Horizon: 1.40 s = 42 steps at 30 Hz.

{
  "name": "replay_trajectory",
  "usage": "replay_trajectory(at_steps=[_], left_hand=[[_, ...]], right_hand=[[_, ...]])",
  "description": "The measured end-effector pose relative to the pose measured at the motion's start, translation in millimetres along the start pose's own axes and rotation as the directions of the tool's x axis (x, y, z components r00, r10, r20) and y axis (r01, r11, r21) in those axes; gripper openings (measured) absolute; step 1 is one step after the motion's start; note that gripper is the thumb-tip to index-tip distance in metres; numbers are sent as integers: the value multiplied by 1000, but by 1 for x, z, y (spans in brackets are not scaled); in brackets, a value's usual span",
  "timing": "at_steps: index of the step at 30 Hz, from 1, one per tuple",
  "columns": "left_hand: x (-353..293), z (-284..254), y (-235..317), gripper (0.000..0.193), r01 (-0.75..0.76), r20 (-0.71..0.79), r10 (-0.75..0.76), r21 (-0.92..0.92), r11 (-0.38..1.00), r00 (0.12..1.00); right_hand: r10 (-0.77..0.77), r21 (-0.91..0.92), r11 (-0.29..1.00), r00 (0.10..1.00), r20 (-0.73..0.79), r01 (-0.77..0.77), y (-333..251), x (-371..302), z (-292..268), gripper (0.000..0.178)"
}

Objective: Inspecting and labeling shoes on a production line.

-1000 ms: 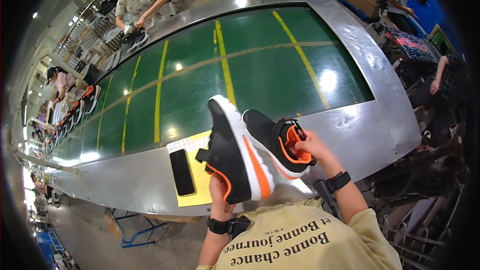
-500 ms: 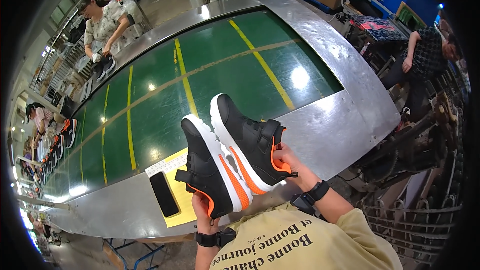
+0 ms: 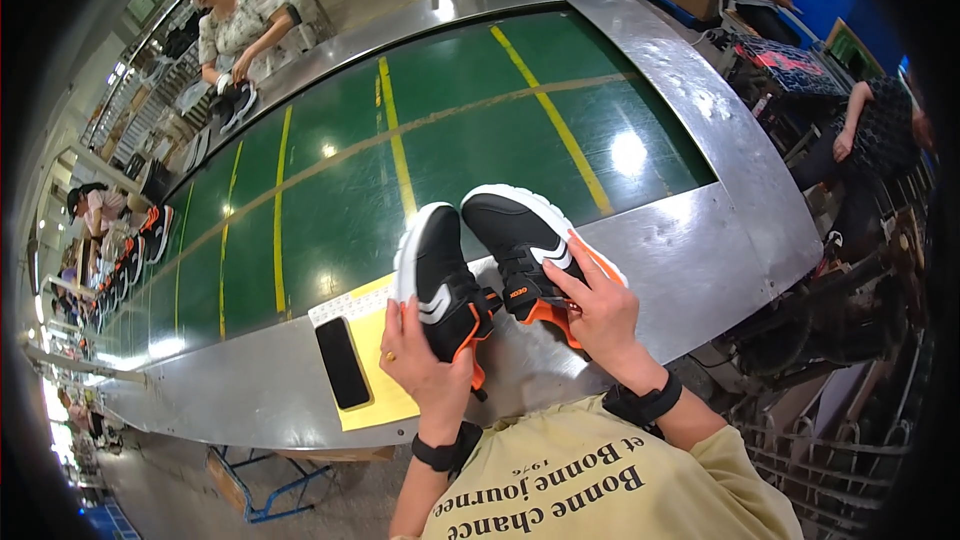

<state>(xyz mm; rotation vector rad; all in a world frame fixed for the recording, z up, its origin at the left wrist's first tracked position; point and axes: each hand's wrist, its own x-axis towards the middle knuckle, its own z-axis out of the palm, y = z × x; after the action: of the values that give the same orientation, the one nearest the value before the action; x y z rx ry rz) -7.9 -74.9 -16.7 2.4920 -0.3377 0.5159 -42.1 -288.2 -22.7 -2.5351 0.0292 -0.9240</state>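
Status: uppers & soles appeared joined on both shoes; remaining work n/a from view. L hand [image 3: 428, 370] clamped on L shoe [image 3: 437, 252], fingers along sole edge; R hand [image 3: 605, 320] clamped on R shoe [image 3: 512, 238], nr collar. Pair appeared held above metal table [image 3: 680, 250], toes fwd, small gap between. Mat'ls: smooth blk uppers, rounded toes, wht soles, orange linings; table dull-shiny, scuffed; grn surface [image 3: 340, 180] flat, glossy, w/ yel. stripes.

Two black, orange-lined sneakers [image 3: 432, 245] in the foreground
One black rectangular phone [image 3: 343, 362], one flat yellow sheet [image 3: 390, 400], two black wristbands [image 3: 643, 406].
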Motion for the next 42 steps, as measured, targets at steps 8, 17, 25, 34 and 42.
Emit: replay_trajectory(at_steps=[8,17,25,34,42], left_hand=[[-6,21,-29,79,270,221,-218,-239,933,951],[8,49,-82,62,590,549,-348,-360,723,760],[16,39,-65,54,704,639,-319,-541,460,700],[20,52,-24,41,683,802,-4,-512,-521,598],[24,62,-31,41,635,854,-30,-410,-654,520]], right_hand=[[115,190,959,902,416,-210,-3,-7,-5,27],[284,293,700,630,723,-651,76,10,25,42],[223,421,-227,374,900,-878,71,-2,34,43],[118,307,-828,389,914,-470,35,1,53,42],[47,100,-894,132,990,-437,9,10,44,44]])
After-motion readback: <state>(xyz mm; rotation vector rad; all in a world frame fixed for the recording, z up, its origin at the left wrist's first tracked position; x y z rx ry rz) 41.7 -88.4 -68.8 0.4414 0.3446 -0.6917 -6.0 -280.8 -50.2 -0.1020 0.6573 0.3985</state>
